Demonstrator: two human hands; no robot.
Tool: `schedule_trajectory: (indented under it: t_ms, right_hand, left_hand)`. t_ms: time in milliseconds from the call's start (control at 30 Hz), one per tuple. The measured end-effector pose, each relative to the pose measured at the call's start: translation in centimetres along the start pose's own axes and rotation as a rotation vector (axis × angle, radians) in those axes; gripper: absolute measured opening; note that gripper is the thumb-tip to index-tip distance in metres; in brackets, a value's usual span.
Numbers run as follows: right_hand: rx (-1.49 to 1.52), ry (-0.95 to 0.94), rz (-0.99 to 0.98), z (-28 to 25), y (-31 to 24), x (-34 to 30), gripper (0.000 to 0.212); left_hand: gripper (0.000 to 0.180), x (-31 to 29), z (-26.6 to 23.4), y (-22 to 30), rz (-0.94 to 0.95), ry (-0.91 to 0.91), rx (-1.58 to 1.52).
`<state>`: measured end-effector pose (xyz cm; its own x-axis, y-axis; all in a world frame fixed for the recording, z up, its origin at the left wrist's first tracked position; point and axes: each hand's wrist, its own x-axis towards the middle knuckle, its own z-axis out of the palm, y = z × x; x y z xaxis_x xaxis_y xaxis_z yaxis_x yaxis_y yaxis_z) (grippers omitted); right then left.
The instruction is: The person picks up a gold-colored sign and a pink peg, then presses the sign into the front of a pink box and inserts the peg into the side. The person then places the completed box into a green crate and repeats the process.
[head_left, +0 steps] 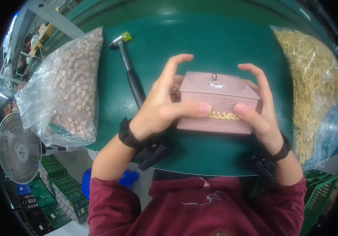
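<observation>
A pink perforated plastic box (219,103) sits on the round green table (224,43), near its front edge and about mid-width. The left hand (159,106) grips the box's left side and the right hand (261,110) its right side, both thumbs on the front face. A small metal loop fitting (215,80) stands on the lid. A black-handled metal hammer (129,67) lies just left of the box, its head pointing away. A clear bag of small wooden beads (68,84) lies at the table's left edge; a clear bag of pale straw-like strands (316,86) lies at the right edge. Below the table's left side stand a white floor fan (17,147) and stacked green plastic crates (57,188).
</observation>
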<state>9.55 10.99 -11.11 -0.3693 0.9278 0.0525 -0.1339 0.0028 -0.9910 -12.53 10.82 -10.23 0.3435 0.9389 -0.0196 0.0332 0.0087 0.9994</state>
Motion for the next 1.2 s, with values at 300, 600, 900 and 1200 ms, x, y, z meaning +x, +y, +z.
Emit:
schedule_trajectory:
  t_ms: [300,600,900,1200]
  right_hand:
    - [0.068,-0.074,0.013,-0.9,0.4,0.5,0.082]
    - [0.117,-0.021,0.010,0.6,-1.2,-1.2,0.088]
    - [-0.103,-0.080,-0.236,1.5,-0.1,-0.7,0.089]
    - [-0.357,0.041,-0.493,0.3,0.1,0.3,0.078]
  left_hand:
    - [0.096,0.3,0.5,-0.1,-0.021,0.094,-0.071]
    - [0.090,-0.6,0.1,1.0,0.019,-0.026,-0.098]
    - [0.085,-0.7,-0.7,-0.6,0.031,0.008,-0.295]
    - [0.073,-1.1,-0.2,1.1,-0.233,-0.170,-0.839]
